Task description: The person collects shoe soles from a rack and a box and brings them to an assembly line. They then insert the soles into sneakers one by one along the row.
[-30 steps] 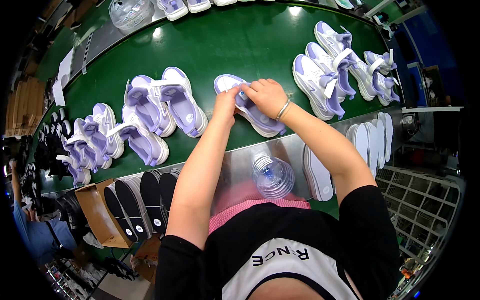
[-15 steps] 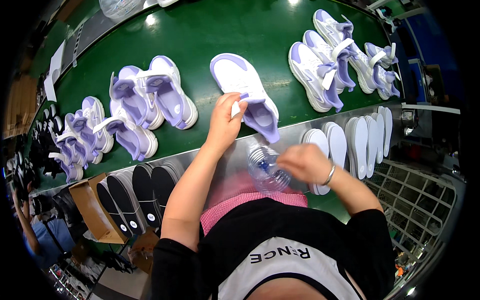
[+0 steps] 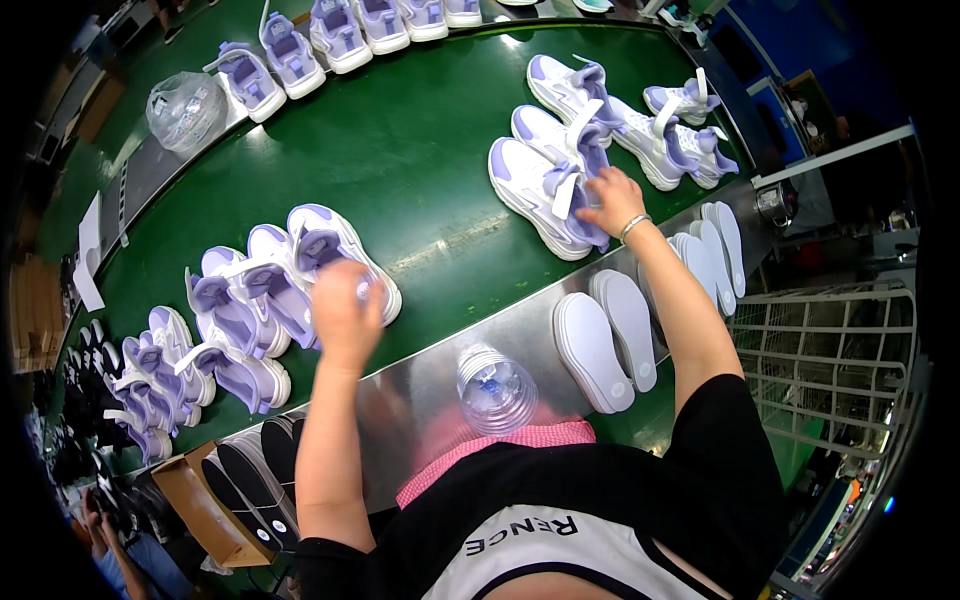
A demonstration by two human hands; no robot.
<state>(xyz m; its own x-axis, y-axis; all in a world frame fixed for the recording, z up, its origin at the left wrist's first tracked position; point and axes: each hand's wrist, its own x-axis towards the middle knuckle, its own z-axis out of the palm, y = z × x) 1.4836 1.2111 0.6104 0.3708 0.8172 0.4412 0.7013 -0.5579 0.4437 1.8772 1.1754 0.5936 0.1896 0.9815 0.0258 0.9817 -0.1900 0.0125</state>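
My left hand [image 3: 348,312], blurred by motion, is over the heel of a white and lilac sneaker [image 3: 330,217] at the right end of the left group. Its fingers are too smeared to read. Over to the right, my right hand [image 3: 614,205] reaches to the opening of the nearest white and lilac sneaker [image 3: 527,187] in the right group. Its thumb and fingers are apart beside the raised strap [image 3: 565,195]; a firm grip does not show. A clear ribbed plastic container [image 3: 496,392] with something small and blue inside stands at the metal edge before me.
White insoles [image 3: 592,350] stand in stacks along the metal edge [image 3: 520,318] at right; black insoles [image 3: 245,490] and a cardboard box [image 3: 205,510] are at left. More sneakers [image 3: 340,35] and a clear plastic bag [image 3: 187,110] line the far side. A wire basket [image 3: 820,370] is at right.
The sneaker my left hand held at the middle now stands with the left group. My right hand has moved from the clear container to the right group. The view has shifted.
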